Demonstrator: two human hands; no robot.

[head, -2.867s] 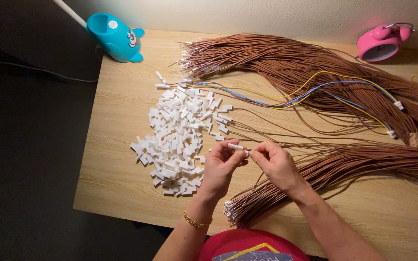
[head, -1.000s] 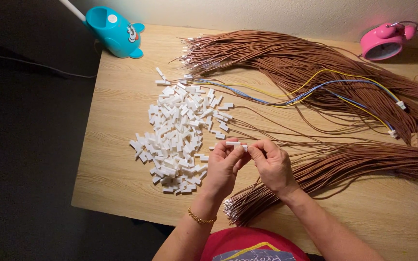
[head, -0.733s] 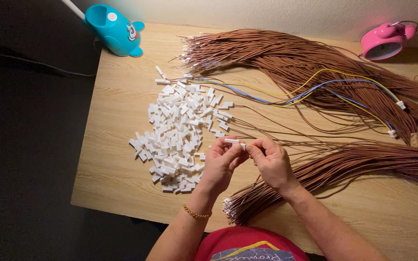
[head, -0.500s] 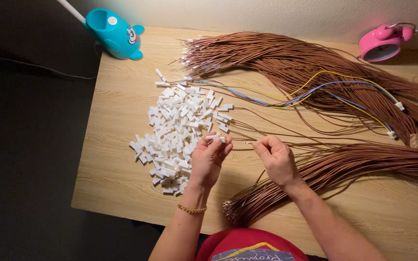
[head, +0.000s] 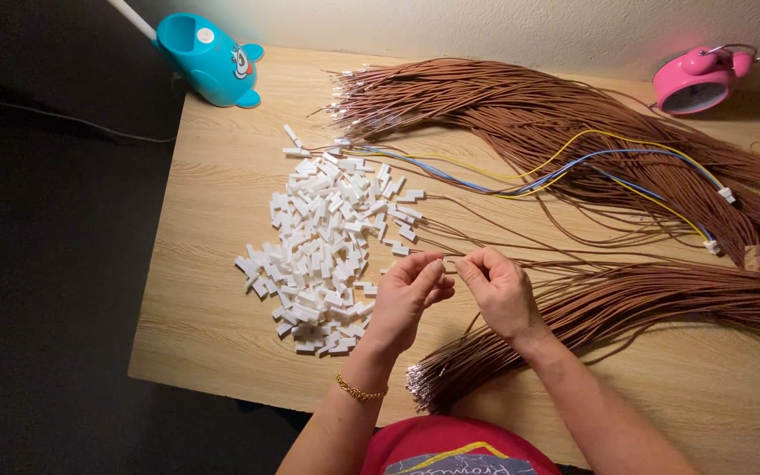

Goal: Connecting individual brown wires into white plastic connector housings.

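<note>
My left hand [head: 406, 295] and my right hand [head: 499, 290] meet fingertip to fingertip over the wooden table [head: 222, 229]. My right hand pinches the end of a thin brown wire [head: 556, 262] that trails off to the right. My left hand's fingers are closed on a small white connector, mostly hidden by the fingertips. A pile of white connectors [head: 323, 251] lies just left of my left hand. A bundle of brown wires [head: 626, 303] runs from under my right wrist to the right edge.
A larger bundle of brown wires [head: 529, 110] fans across the back of the table, with yellow and blue wires [head: 573, 167] over it. A blue toy-shaped lamp [head: 208, 62] stands at the back left, a pink alarm clock [head: 692, 84] at the back right.
My left hand reached left to the edge of the connector pile, then came back to meet my right hand. My right hand stayed nearly in place with the wire.
</note>
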